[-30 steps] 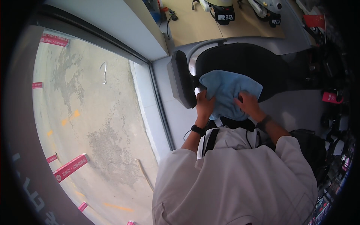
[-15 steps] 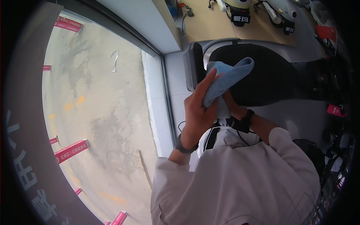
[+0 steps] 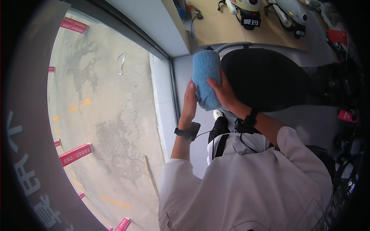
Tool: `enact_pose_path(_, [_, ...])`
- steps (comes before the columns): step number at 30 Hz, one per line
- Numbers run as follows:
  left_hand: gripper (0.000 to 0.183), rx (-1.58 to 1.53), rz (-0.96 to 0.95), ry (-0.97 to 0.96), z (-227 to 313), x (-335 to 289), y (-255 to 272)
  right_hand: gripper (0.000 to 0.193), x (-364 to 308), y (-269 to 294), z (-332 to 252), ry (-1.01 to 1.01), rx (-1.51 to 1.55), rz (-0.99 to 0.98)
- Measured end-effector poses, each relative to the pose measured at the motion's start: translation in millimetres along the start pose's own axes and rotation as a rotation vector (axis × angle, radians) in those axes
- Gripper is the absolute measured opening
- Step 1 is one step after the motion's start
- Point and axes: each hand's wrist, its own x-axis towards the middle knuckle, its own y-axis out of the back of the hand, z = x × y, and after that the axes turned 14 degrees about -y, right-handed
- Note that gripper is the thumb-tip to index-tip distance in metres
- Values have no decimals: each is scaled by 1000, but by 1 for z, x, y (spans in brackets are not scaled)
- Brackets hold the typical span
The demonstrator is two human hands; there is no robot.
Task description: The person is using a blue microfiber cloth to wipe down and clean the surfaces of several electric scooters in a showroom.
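A light blue towel (image 3: 207, 79) lies folded and smooth over the place of the scooter's backrest, covering it almost wholly. My right hand (image 3: 226, 93) clasps the towel's right side, thumb on top and the other fingers partly hidden by the seat side. Along the towel's left edge, my left hand (image 3: 188, 101) presses in with its fingers upright against the cloth. To the right of the towel spreads the broad black scooter seat (image 3: 266, 79), with a grey rail (image 3: 231, 45) curving behind it. A black band sits on each wrist.
A glass wall with a metal frame (image 3: 174, 88) runs close by my left arm, with concrete ground beyond it. A wooden-topped platform (image 3: 216, 30) bearing parked scooters (image 3: 246, 11) stands at the far side. More vehicles crowd the right edge.
The towel was bunched upright between my hands over the seat's edge; now it lies spread over the backrest at the left. Both hands have moved left and parted to its two sides.
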Motion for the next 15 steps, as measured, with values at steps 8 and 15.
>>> enact_pose_path(8, [33, 388, 233, -163, 15, -18, -40, 62, -13, -11, 1, 48, -155, 156])
enact_pose_path(15, [24, 687, 184, -382, 43, -14, -58, 49, -10, -10, 21, 389, -497, 437])
